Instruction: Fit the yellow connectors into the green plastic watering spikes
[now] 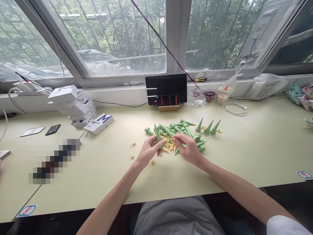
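Upright between the thumb and fingers of my left hand (148, 150) is a green plastic spike (157, 134), its point upward. My right hand (189, 148) is closed in a pinch just to the right of it; whatever its fingertips hold is too small to make out. Behind and between the hands lies a heap of green spikes (187, 129) with ribbed caps. Small yellow plastic pieces (168, 145) are piled in front of the heap. A few loose yellow pieces (132, 155) lie to the left. Three spikes (207, 128) stand at the right, with yellow pieces at their bases.
A phone (168, 100) leans against a black tablet (166, 85) at the back. White boxes (80, 106) are stacked at the left, near a black flat card (52, 129). A bagged cup (223, 94) and white cable (235, 109) are at the back right.
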A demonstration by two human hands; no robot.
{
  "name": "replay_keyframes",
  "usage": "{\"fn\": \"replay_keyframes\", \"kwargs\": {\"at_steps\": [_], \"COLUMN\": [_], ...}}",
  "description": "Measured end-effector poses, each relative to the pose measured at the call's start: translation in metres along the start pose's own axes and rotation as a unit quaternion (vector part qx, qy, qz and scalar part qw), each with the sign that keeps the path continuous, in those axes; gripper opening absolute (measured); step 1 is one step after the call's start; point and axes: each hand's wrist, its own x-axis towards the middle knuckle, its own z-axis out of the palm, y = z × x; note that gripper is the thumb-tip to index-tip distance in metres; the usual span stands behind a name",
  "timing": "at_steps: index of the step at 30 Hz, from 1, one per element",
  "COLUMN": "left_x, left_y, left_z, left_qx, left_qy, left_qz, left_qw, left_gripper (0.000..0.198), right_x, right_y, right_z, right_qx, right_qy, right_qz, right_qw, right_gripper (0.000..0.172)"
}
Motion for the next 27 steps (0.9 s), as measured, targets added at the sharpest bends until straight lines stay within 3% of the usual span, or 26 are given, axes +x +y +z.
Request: {"fn": "replay_keyframes", "kwargs": {"at_steps": [8,15,27], "left_x": [0.001,0.003,0.003], "left_y": [0.000,-0.006,-0.015], "left_z": [-0.001,-0.001,0.004], "left_qx": [-0.026,-0.025,0.012], "left_qy": [0.021,-0.035,-0.025], "left_qz": [-0.015,0.000,0.016], "left_qw": [0.999,0.999,0.999], "left_gripper": [0.035,0.032,0.031], "right_x": [0.000,0.000,0.000], "right_y": [0.000,-0.001,-0.002], "right_z": [0.001,0.001,0.002], "right_qx": [-0.002,-0.010,-0.019], "right_qy": [-0.010,-0.013,-0.022], "right_qz": [-0.003,-0.009,-0.033], "right_qw": [1.000,1.000,0.999], "right_gripper": [0.018,0.017,0.016]}}
